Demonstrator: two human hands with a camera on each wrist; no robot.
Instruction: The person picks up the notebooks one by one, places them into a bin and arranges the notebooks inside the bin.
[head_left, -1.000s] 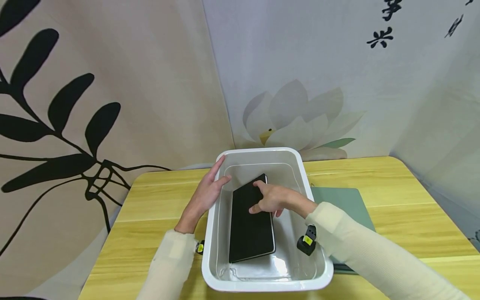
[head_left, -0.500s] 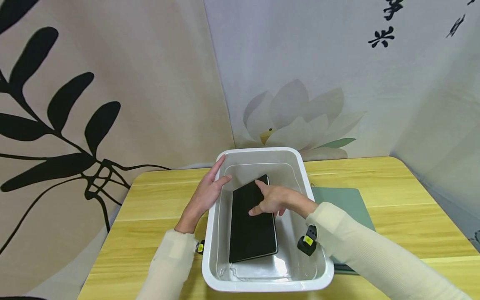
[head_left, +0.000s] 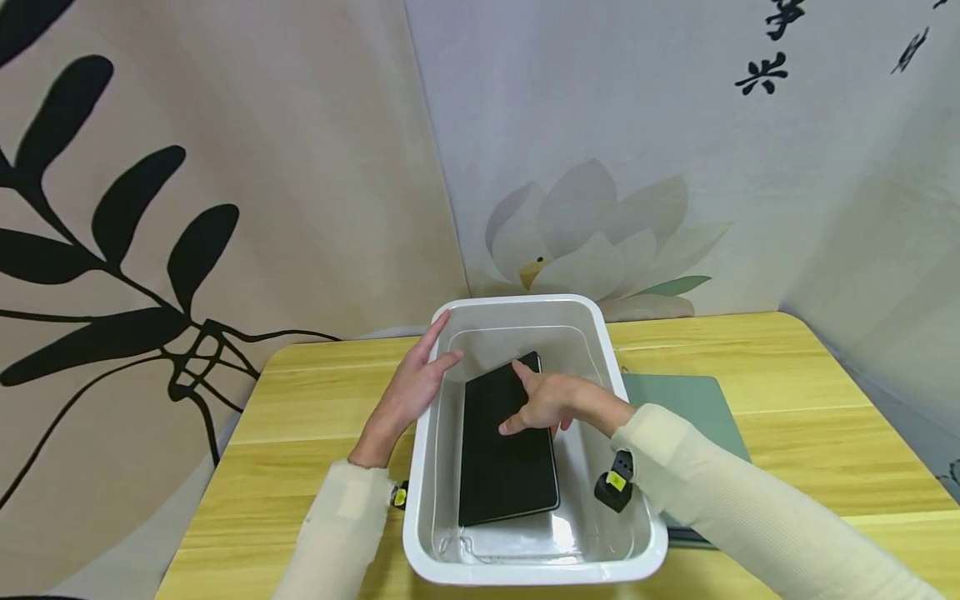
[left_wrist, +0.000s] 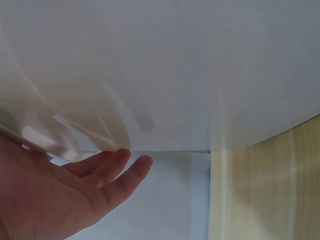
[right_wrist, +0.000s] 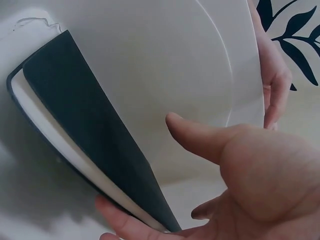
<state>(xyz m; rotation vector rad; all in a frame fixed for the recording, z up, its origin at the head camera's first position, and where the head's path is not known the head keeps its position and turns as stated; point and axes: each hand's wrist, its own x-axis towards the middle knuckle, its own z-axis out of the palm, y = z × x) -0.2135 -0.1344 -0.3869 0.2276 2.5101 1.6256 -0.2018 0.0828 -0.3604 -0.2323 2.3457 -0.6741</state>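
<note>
A black-covered notebook (head_left: 504,479) lies tilted inside a white plastic tub (head_left: 536,572), its right long edge raised. Pale page edges (right_wrist: 55,145) show between the covers in the right wrist view. My left hand (head_left: 411,385) grips the tub's left rim, thumb on the inner side and fingers outside; that wrist view shows the fingers (left_wrist: 117,175) against the outer wall. Over the notebook's right edge, my right hand (head_left: 547,396) touches it with some fingers at the raised edge. Its thumb (right_wrist: 195,135) is extended and looks apart from the cover.
The tub stands on a yellow wood-grain table (head_left: 810,467). A flat grey-green thing (head_left: 686,408) lies just right of the tub, partly hidden by it and my right sleeve. Behind the table hangs a printed cloth (head_left: 337,167).
The notebook's raised right edge has shifted slightly right and tipped lower, toward the tub's floor. My right hand has stayed almost in place; my left hand and the tub have not moved.
</note>
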